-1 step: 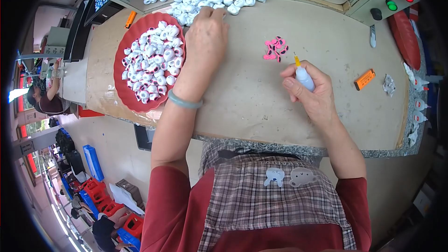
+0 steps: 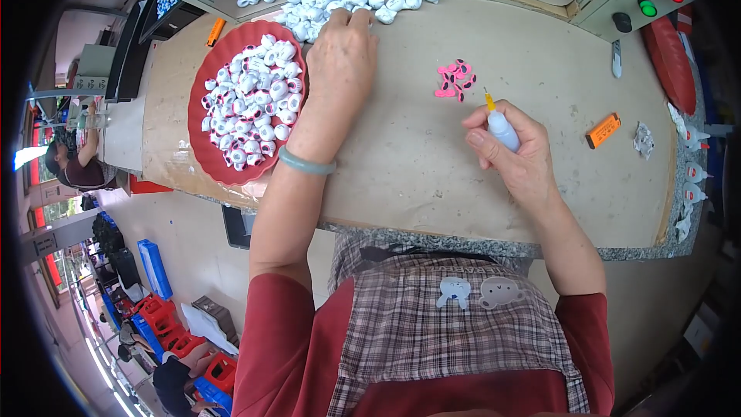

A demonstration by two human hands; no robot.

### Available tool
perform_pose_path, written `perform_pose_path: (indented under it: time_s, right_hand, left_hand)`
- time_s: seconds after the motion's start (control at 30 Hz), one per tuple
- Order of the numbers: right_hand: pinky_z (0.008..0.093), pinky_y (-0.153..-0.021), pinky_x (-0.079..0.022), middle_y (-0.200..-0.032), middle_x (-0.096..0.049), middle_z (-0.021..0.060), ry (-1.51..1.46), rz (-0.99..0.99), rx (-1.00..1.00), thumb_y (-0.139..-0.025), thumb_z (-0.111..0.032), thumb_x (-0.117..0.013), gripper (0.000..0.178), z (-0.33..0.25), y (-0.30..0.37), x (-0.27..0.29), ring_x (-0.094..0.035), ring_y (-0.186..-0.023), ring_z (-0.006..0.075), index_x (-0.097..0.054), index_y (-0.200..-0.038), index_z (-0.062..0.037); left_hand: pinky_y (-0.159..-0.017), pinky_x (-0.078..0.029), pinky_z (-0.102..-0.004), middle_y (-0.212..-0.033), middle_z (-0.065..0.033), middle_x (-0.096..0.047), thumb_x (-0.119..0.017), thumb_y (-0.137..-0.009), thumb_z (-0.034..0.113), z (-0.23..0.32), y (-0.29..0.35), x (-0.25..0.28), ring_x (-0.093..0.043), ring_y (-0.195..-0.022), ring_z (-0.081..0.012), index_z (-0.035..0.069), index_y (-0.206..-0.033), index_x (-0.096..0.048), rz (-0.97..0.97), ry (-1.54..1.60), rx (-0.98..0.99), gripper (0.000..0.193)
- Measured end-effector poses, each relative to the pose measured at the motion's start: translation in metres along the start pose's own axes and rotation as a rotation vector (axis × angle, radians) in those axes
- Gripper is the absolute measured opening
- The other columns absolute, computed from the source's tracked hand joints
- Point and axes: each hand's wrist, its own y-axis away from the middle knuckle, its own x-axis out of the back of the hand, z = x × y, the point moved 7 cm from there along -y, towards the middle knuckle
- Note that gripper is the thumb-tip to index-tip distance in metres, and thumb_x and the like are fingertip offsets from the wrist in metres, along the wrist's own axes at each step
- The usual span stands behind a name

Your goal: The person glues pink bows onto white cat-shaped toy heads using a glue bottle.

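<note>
My left hand [image 2: 343, 58], with a pale green bangle on its wrist, reaches to the near edge of a heap of small white rounded pieces [image 2: 309, 0]. Its fingers bend downward and the tips are hidden, so any hold is unclear. My right hand [image 2: 521, 147] is closed around a small pale squeeze bottle [image 2: 503, 131] with a yellow nozzle and thin metal tip, pointing up and away. Beyond that tip lies a cluster of small pink and black flat pieces [image 2: 455, 79]. Left of my left forearm, a red scalloped bowl [image 2: 202, 139] holds many white pieces with pink and dark markings.
An orange box-shaped item [image 2: 603, 131] and crumpled foil [image 2: 644, 140] lie to the right. Another orange item [image 2: 215, 32] is beyond the bowl. Small bottles [image 2: 695, 172] line the right edge. A shelf with red and green buttons [image 2: 647, 7] stands at the back.
</note>
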Motion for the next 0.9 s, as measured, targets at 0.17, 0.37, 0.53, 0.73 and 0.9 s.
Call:
perform_pose_path:
  time_s: [0.17,0.37,0.53,0.73,0.9]
  right_hand:
    - [0.0180,-0.053,-0.041,-0.077,-0.057,-0.0022,0.071,-0.010,0.004,-0.084,-0.008,-0.066,0.010,-0.002,0.002,0.001,-0.047,-0.060,0.0025,-0.061,-0.091,-0.0032]
    - [0.0182,-0.053,-0.040,-0.075,-0.055,-0.0020,-0.002,0.008,-0.017,-0.085,-0.009,-0.064,0.015,-0.006,0.001,0.010,-0.047,-0.059,0.0031,-0.057,-0.097,-0.0045]
    - [0.0193,-0.054,-0.038,-0.089,-0.056,0.0043,-0.141,0.002,0.039,-0.086,-0.010,-0.056,0.022,-0.012,-0.001,0.015,-0.050,-0.066,0.0057,-0.046,-0.106,-0.0051]
    - [0.0199,-0.062,-0.046,-0.092,-0.057,0.0051,0.073,0.009,0.257,-0.084,-0.005,-0.062,0.026,-0.025,-0.002,0.016,-0.056,-0.074,0.0077,-0.051,-0.108,-0.0025]
    - [0.0197,-0.064,-0.049,-0.090,-0.060,0.0069,0.028,0.113,0.261,-0.081,-0.005,-0.069,0.034,-0.026,0.004,0.021,-0.058,-0.074,0.0085,-0.052,-0.111,-0.0006]
  left_hand:
    - [-0.066,-0.049,-0.0409,-0.098,-0.0146,-0.060,-0.065,-0.077,0.010,-0.004,-0.007,-0.015,-0.060,-0.074,-0.0313,0.006,-0.090,-0.056,-0.056,-0.113,0.074,0.016]
    - [-0.062,-0.049,-0.0275,-0.096,-0.0106,-0.063,-0.061,-0.084,0.007,0.003,0.030,-0.012,-0.061,-0.076,-0.0159,0.002,-0.110,-0.059,-0.281,0.962,0.473,0.026]
    - [-0.073,-0.051,-0.0229,-0.103,-0.0141,-0.062,-0.055,-0.088,0.000,0.035,0.071,-0.015,-0.062,-0.087,-0.0156,-0.004,-0.114,-0.056,-0.399,1.838,0.703,0.026]
    - [-0.077,-0.051,-0.0235,-0.111,-0.0190,-0.061,-0.054,-0.089,0.001,0.047,0.090,-0.013,-0.062,-0.090,-0.0166,-0.002,-0.113,-0.056,-0.411,2.055,0.683,0.025]
    - [-0.078,-0.049,-0.0238,-0.110,-0.0198,-0.061,-0.056,-0.086,0.001,0.053,0.095,-0.012,-0.061,-0.090,-0.0153,-0.001,-0.111,-0.058,-0.442,1.980,0.673,0.025]
